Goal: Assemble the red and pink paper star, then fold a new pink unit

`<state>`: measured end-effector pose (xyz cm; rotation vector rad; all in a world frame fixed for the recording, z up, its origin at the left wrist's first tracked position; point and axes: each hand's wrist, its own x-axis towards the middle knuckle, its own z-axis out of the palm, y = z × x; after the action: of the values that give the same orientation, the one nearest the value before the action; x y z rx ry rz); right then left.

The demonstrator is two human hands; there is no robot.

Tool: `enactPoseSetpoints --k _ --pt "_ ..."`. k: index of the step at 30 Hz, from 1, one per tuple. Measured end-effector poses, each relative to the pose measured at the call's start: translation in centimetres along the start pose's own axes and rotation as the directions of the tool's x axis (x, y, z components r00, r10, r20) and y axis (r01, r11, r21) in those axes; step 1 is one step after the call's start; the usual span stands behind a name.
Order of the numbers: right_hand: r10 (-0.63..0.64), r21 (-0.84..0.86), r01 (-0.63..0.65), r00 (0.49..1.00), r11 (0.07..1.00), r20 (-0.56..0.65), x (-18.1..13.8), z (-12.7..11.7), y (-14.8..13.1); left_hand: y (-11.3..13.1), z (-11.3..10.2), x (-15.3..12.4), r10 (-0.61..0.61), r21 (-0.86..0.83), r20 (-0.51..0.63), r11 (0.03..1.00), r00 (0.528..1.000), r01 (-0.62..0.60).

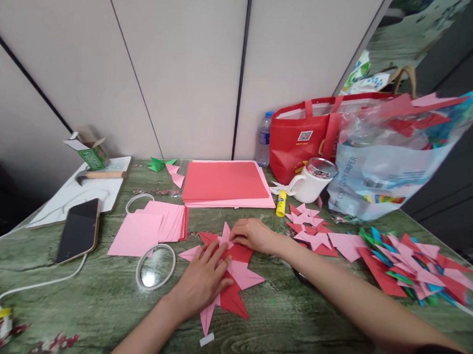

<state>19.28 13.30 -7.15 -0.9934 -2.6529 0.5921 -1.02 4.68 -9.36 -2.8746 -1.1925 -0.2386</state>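
A folded paper star (237, 275) of red and pink points lies flat on the green table (95, 307). My left hand (201, 281) rests palm down on its near left part, fingers stretched over the paper. My right hand (253, 234) reaches across from the right and presses its curled fingers on the star's far edge. Neither hand lifts anything.
Pink paper squares (149, 226) and a clear ring (155, 266) lie left of the star, a phone (79, 231) further left. Red and pink sheets (226, 183), a glue stick (281, 203), a white mug (313, 181), a red bag (302, 135) and folded pieces (406, 262) sit behind and right.
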Motion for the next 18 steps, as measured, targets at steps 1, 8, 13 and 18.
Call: enactPoseSetpoints --k 1,8,13,18 --pt "-0.016 -0.002 0.016 1.0 1.0 0.002 -0.03 0.03 0.14 0.0 -0.03 0.01 0.0 -0.001 0.003 1.0 1.0 0.0" --pt "-0.051 -0.022 0.051 0.999 0.998 0.018 0.02 -0.17 -0.15 0.19 -0.36 0.09 -0.006 -0.027 0.009 1.0 1.0 0.006" --pt "-0.024 -0.038 0.026 0.999 0.999 0.049 0.33 -0.44 -0.58 0.28 -0.39 0.16 -0.011 -0.045 0.01 0.999 1.0 0.012" --pt "-0.025 -0.055 0.029 0.998 0.998 0.064 0.46 -0.4 -0.59 0.27 -0.51 0.23 -0.002 -0.054 0.029 0.999 1.0 0.004"
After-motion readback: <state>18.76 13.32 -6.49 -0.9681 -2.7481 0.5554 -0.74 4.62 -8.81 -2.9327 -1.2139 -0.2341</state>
